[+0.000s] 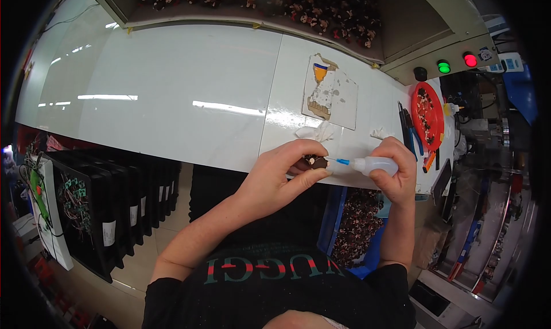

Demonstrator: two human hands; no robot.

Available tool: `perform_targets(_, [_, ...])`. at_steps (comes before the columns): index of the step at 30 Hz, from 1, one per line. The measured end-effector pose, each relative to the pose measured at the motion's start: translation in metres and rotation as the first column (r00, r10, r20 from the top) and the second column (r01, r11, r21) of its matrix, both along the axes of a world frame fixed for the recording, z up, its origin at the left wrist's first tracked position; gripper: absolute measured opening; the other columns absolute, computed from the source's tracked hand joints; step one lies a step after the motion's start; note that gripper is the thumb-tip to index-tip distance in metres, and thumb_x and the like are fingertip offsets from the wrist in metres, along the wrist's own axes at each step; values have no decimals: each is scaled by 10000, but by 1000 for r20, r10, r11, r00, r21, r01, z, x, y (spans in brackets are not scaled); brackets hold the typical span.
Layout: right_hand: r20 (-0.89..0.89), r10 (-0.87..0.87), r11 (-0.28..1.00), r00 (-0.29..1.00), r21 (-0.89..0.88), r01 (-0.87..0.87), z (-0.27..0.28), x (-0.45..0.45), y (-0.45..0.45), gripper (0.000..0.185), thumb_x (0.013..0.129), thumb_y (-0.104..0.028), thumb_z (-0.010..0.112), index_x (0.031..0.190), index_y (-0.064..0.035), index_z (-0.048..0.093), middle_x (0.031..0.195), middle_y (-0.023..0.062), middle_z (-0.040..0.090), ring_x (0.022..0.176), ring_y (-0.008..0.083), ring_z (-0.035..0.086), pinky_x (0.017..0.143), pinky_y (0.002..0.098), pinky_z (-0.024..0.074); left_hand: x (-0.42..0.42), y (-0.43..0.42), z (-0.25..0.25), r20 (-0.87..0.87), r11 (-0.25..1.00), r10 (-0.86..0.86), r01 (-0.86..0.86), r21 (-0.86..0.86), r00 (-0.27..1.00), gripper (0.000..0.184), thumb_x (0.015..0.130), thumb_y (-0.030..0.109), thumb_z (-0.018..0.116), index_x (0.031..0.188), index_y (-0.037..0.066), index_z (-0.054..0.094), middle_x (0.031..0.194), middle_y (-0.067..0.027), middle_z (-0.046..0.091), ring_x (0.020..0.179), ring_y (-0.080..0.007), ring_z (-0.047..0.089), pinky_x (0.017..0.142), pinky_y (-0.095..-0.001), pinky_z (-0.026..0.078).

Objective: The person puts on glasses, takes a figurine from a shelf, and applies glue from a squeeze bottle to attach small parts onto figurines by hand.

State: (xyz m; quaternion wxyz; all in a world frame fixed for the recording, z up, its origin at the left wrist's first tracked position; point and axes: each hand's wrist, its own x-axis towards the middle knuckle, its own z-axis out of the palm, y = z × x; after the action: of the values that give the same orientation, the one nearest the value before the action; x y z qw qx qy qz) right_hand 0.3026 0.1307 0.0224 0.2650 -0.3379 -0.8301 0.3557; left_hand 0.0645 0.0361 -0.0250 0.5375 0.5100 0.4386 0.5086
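Between the thumb and fingers of my left hand [284, 171] is a small dark brown figurine [316, 162] with a light patch on it; part of it is hidden by the fingers. My right hand [397, 169] is closed round a small translucent squeeze bottle [376, 166] with a blue-based needle tip [342, 162]. The bottle lies nearly level, its tip pointing left at the figurine. Whether the needle touches the figurine I cannot tell. Both hands are over the front edge of the white table. Just beyond them lies a crumpled white tissue [315, 132].
A stained board [344, 102] lies beyond my hands. To the right are a red tray [437, 116] of small parts and dark-handled tools [406, 128]. A blue bin [330, 225] of small brown pieces stands below the table edge. Many figurines [310, 10] fill the machine opening at the back.
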Motion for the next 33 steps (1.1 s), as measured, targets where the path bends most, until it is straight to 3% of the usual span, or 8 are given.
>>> perform_targets(3, [-146, -13, 1000, 989, -14, 11, -8, 6, 2, 342, 727, -320, 797, 821, -30, 641, 733, 45, 572, 659, 154, 536, 578, 261, 393, -1, 0, 2, -9, 1000, 1, -1, 6, 1000, 264, 885, 150, 660, 1099, 30, 563, 1011, -98, 620, 824, -165, 662, 739, -285, 549])
perform_targets(12, [20, 3, 1000, 1000, 5, -3, -2, -1, -1, 322, 713, -288, 809, 826, -35, 645, 733, 42, 572, 658, 154, 545, 581, 261, 400, -1, 0, 1, -6, 1000, -5, 5, -1, 1000, 260, 885, 153, 660, 1090, 28, 560, 1018, -99, 617, 818, -170, 664, 740, -290, 552])
perform_targets(33, [45, 3, 1000, 999, 25, -4, 1, -2, 0, 368, 690, -324, 826, 823, -35, 641, 731, 46, 573, 669, 170, 537, 590, 274, 406, -1, 0, 2, -13, 1000, -15, 15, -5, 1000, 259, 887, 163, 658, 1091, 38, 558, 1017, -99, 608, 837, -172, 662, 749, -288, 553])
